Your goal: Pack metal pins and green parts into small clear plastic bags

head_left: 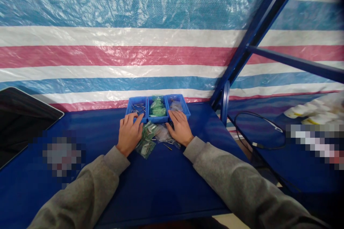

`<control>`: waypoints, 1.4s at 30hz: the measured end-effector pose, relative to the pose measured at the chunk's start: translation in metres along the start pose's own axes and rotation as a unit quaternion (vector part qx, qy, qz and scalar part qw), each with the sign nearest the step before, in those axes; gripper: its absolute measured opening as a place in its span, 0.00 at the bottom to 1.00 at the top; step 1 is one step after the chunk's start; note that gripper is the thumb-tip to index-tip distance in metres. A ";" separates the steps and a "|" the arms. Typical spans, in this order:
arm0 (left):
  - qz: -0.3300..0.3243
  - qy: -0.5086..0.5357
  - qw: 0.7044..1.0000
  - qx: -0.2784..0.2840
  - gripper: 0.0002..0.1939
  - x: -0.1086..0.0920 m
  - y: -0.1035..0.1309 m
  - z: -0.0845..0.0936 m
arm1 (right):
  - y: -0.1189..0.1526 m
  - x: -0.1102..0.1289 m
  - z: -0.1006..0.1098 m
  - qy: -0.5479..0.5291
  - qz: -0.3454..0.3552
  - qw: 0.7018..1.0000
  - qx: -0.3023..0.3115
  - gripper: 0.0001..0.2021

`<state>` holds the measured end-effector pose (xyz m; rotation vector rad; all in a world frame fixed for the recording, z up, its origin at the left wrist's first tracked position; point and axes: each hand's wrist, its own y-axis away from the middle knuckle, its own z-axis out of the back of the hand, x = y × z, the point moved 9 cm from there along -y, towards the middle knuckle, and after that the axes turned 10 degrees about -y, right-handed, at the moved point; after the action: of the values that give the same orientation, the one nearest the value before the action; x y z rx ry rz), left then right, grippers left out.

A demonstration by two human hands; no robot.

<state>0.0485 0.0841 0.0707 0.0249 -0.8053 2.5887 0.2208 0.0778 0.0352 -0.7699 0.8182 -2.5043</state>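
Observation:
Three blue bins stand side by side against the striped sheet. Thin metal rods or bits lie in the left bin (129, 104), green packets (157, 107) fill the middle one, and clear plastic bags (176, 106) lie in the right one. My left hand (129, 133) is at the front of the left bin, fingers spread and slightly bent. At the front of the right bin is my right hand (180, 127), its fingers stretched and thumb apart. Between my hands lie small greenish bags (146, 147), a clear bag (162, 134) and a loose thin metal bit (168, 147).
The bins rest on a blue table (161, 186). A dark screen (24, 121) stands at the left, near a blurred-out patch. To the right rise a blue metal frame (242, 57) and, beyond it, a black cable (258, 146) and white items (317, 111) on another blue surface.

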 end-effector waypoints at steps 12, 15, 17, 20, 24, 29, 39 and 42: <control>-0.027 0.161 0.986 -0.041 0.16 0.012 -0.008 -0.017 | -0.001 0.005 0.011 0.000 0.003 1.000 -0.017 0.22; -0.023 0.154 0.986 -0.066 0.18 0.004 0.001 0.003 | 0.001 0.017 0.018 -0.004 0.002 1.000 0.004 0.17; -0.033 0.164 0.983 -0.074 0.15 -0.004 0.007 0.011 | 0.003 0.031 0.013 -0.003 0.026 0.998 0.054 0.15; -0.054 0.184 0.981 -0.041 0.11 -0.016 0.013 0.005 | 0.010 0.051 0.003 0.010 0.065 0.991 0.113 0.20; -0.059 0.208 0.976 -0.014 0.09 -0.026 0.012 -0.005 | 0.014 0.054 -0.007 0.033 0.057 0.989 0.130 0.17; -0.061 0.231 0.971 -0.019 0.09 -0.034 0.002 -0.008 | 0.012 0.043 -0.007 0.010 0.049 0.994 0.095 0.10; -0.137 0.238 0.957 -0.093 0.07 -0.041 0.013 0.014 | 0.010 0.022 0.008 -0.105 -0.006 0.994 -0.036 0.14; -0.307 0.232 0.923 -0.029 0.08 -0.074 0.029 0.017 | 0.009 0.021 0.009 -0.153 -0.018 0.986 -0.056 0.13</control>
<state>0.1023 0.0242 0.0586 -0.2962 -0.5742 1.8663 0.2118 0.0564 0.0442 -1.1811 0.8453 -2.3037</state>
